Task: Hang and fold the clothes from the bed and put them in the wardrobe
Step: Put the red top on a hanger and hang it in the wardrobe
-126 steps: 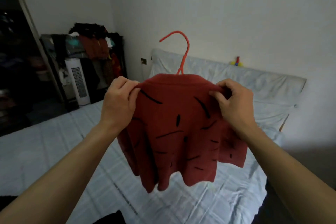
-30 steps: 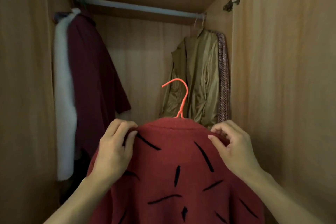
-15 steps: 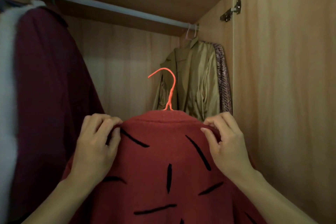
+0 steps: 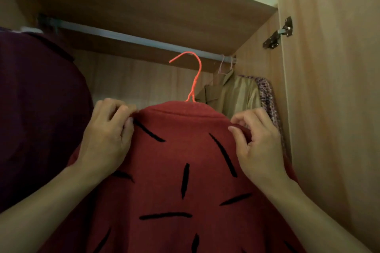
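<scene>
two hands, left hand (image 4: 104,137) and right hand (image 4: 258,146); one red shirt (image 4: 174,170) with black dashes; one orange hanger (image 4: 194,80); one rail (image 4: 133,38); three other hung garments: maroon garment (image 4: 37,109), olive jacket (image 4: 234,94), patterned garment (image 4: 269,98); one hinge (image 4: 277,34)

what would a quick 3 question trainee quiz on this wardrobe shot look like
1. True or false: the left hand and right hand both pinch the red shirt at its shoulders.
2. Where does the hanger hook appear? A) at the rail, between the dark garment and the tan jacket; B) on the door hinge; C) lying on the top shelf.
3. Fill in: the marks on the red shirt are ____ in colour.

Key: 1 true. 2 A, though this view cannot tell whether the hook is over the rail yet. 3 black.
</scene>
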A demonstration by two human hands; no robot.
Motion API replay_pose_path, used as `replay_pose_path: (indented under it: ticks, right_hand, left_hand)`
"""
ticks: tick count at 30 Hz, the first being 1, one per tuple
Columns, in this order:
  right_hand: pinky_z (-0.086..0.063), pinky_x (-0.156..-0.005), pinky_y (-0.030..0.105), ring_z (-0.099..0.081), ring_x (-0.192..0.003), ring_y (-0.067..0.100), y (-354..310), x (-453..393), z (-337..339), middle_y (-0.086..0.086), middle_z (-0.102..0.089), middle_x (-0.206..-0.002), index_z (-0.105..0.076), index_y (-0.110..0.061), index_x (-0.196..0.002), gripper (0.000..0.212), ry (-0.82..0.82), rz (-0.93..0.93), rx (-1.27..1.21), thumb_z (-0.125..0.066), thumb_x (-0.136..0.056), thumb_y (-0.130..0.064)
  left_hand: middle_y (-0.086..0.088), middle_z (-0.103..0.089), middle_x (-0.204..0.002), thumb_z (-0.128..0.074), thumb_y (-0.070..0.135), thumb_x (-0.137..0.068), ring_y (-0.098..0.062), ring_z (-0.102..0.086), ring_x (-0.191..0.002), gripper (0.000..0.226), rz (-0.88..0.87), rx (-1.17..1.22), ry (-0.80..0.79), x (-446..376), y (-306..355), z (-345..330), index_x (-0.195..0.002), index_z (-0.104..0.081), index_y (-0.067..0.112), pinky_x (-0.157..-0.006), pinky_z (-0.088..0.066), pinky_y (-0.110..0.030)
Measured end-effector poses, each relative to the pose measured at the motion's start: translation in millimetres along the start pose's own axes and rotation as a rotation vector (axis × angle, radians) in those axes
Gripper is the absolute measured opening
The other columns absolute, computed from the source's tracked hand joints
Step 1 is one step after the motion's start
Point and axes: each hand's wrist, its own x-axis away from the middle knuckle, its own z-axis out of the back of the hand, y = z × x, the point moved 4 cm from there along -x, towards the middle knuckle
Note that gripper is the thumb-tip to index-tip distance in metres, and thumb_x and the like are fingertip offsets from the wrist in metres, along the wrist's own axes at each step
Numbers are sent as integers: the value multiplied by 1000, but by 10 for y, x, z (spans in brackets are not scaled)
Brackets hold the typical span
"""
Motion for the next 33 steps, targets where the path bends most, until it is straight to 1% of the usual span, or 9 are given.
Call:
replay_pose_path:
  ticks: [5, 9, 14, 18, 20, 24, 26, 29, 33]
  right_hand:
    - [-37, -71, 12, -50, -78, 8, 309, -231, -263, -7, -49, -90, -62, -16, -90, 17, 25, 22, 56, -71, -85, -2]
    - [-43, -68, 26, -50, -79, 11, 482, -471, -463, -6, -49, -90, -61, -16, -90, 16, 23, 92, 101, -69, -86, -3]
    - [-45, -70, 34, -48, -79, 11, 565, -861, -735, -7, -48, -88, -59, -18, -90, 17, 51, 180, 211, -69, -84, -6]
    - [-40, -67, 29, -47, -79, 12, 590, -1121, -1016, -6, -45, -87, -59, -17, -92, 17, 78, 221, 275, -67, -83, -5]
    - [-42, -68, 31, -48, -80, 14, 623, -1216, -1156, -5, -46, -88, -58, -16, -93, 18, 91, 250, 319, -66, -83, -5]
    - [-37, -64, 32, -42, -78, 13, 780, -1318, -1463, -5, -43, -88, -51, -20, -94, 22, 67, 307, 427, -64, -85, -6]
    - [-37, -64, 32, -41, -77, 14, 881, -1405, -1579, -5, -41, -88, -49, -21, -94, 24, 49, 324, 452, -64, -85, -5]
    - [-45, -65, 40, -49, -79, 25, 1051, -1568, -1702, 2, -46, -88, -53, -16, -95, 19, 37, 320, 488, -64, -84, -5]
    - [-43, -62, 38, -47, -79, 22, 1278, -1792, -1905, 2, -47, -88, -50, -18, -92, 19, 62, 309, 528, -63, -85, -7]
  left_hand:
    - [-12, -54, -96, -53, 6, -92, -27, -50, -88, 17, -30, 1, 27, -206, -203, -444, -107, -61, 4, -65, -48, -43]
    - [-13, -53, -94, -53, 6, -93, -29, -50, -87, 16, -69, -5, 114, -345, -403, -766, -107, -62, 3, -64, -46, -41]
    - [-14, -54, -94, -52, 5, -94, -32, -50, -87, 18, -69, 32, 188, -543, -755, -1208, -107, -63, 1, -65, -45, -45]
    - [-17, -54, -94, -51, 3, -94, -35, -49, -86, 18, -94, 53, 279, -693, -1026, -1471, -106, -64, -1, -69, -44, -47]
    - [-16, -53, -94, -50, 3, -94, -34, -49, -85, 17, -104, 83, 294, -745, -1161, -1613, -107, -62, 3, -66, -44, -47]
    - [-14, -52, -93, -51, 1, -92, -32, -49, -84, 23, -142, 123, 271, -847, -1422, -1998, -111, -52, 15, -62, -47, -50]
    - [-12, -52, -94, -51, 0, -92, -30, -49, -85, 24, -117, 133, 255, -894, -1522, -2197, -111, -53, 14, -59, -49, -49]
    - [-9, -50, -95, -53, -2, -92, -27, -48, -85, 23, -97, 128, 239, -987, -1604, -2458, -110, -58, 11, -55, -50, -48]
    - [-7, -48, -94, -56, -3, -92, -25, -47, -85, 22, -84, 97, 252, -1207, -1731, -2766, -108, -58, 12, -51, -50, -44]
